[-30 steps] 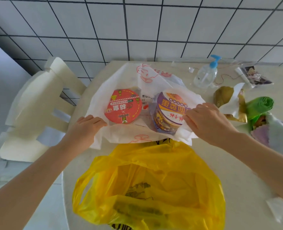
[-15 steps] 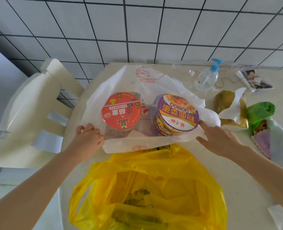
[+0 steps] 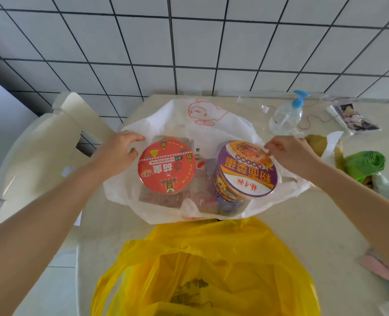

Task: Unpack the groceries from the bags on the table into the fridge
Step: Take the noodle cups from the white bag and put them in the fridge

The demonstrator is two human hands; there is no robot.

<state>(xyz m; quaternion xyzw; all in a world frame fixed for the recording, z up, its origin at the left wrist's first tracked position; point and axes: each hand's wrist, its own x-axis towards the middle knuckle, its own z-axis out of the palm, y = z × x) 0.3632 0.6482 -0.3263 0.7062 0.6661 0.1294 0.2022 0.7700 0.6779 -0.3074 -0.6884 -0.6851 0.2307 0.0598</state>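
Observation:
A white plastic bag [image 3: 211, 124] lies spread open on the beige table [image 3: 291, 224]. Inside it stand a red-lidded noodle bowl [image 3: 166, 166] on the left and a purple noodle bowl [image 3: 247, 171] on the right, with flat packets beneath them. My left hand [image 3: 118, 151] curls round the left side of the red bowl, thumb near its rim. My right hand [image 3: 289, 153] reaches the purple bowl's far right rim, fingers curled at the lid's edge. A yellow plastic bag [image 3: 207, 270] sits closest to me.
A white chair [image 3: 41, 147] stands left of the table. At the back right are a pump bottle [image 3: 287, 115] and a photo packet [image 3: 353, 118]. A golden package [image 3: 319, 142], a green bag [image 3: 364, 163] and more bags crowd the right edge. A tiled wall rises behind.
Both hands have left the bag's near edge and moved forward to the bowls: the left beside the red bowl, the right onto the purple bowl's rim. The bag lies wider open.

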